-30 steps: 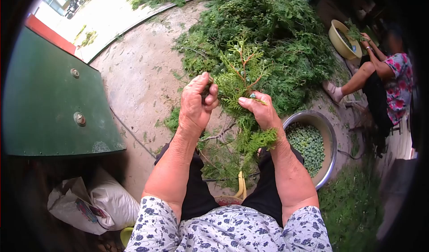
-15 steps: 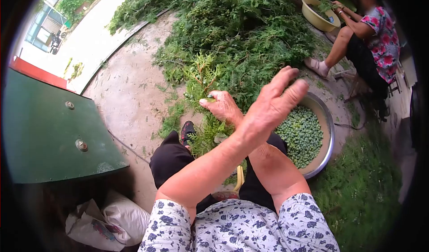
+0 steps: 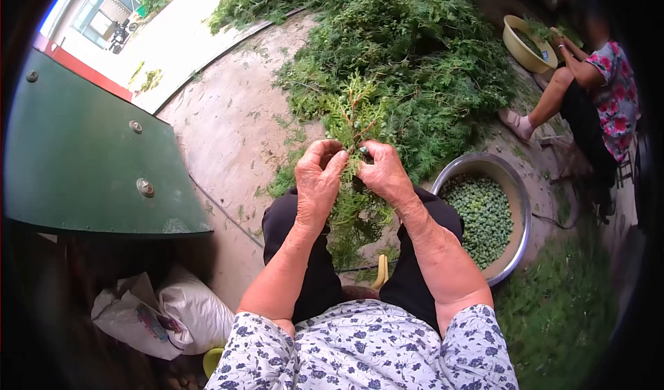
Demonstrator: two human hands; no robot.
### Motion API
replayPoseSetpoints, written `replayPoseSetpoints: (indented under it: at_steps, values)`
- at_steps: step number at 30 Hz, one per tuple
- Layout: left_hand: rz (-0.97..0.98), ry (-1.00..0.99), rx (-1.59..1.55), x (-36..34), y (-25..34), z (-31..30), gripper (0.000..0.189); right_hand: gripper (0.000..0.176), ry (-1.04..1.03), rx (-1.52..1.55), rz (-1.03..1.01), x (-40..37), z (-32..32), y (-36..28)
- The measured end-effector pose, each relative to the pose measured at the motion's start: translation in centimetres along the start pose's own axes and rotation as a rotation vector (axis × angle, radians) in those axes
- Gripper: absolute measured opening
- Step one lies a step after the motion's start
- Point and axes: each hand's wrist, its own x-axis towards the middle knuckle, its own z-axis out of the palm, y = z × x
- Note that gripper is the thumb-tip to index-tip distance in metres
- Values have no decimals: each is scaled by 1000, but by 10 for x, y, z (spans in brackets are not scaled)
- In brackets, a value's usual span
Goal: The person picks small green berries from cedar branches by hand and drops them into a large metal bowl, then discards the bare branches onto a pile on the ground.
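A leafy cypress branch with reddish stems and small green cones stands up between my hands, above my lap. My right hand is closed round its lower stem, a green cone showing at the fingertips. From the other side, my left hand pinches at the same branch, thumb and forefinger together; whatever lies right between those tips is hidden. Beside my right knee, a metal basin holds a heap of green cones. More green sprays hang below my hands between my knees.
A large pile of cut cypress branches lies ahead. At the right, a seated person handles greenery over a yellow basin. A green metal panel and white sacks are at my left. Loose greenery covers the right floor.
My left hand has come back from above the metal basin, where its fingers were spread, to the branch. My right hand still holds the branch. The view has shifted slightly.
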Motion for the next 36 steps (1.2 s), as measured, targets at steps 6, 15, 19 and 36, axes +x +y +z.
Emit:
replayPoseSetpoints:
  at_steps: [6,15,19,36]
  values:
    - [-189,-120,-406,-33,16,-7,35,47,-66,1,-71,-17,0,-15]
    - [-164,-73,-213,-62,3,-30,31,42,-75,-219,-226,-57,35,-23]
    - [-47,-41,-40,-76,4,-46,26,41,-147,-161,-198,-76,36,-53]
    - [-54,18,-224,-91,-13,-77,15,31,-54,113,-158,-96,62,-59]
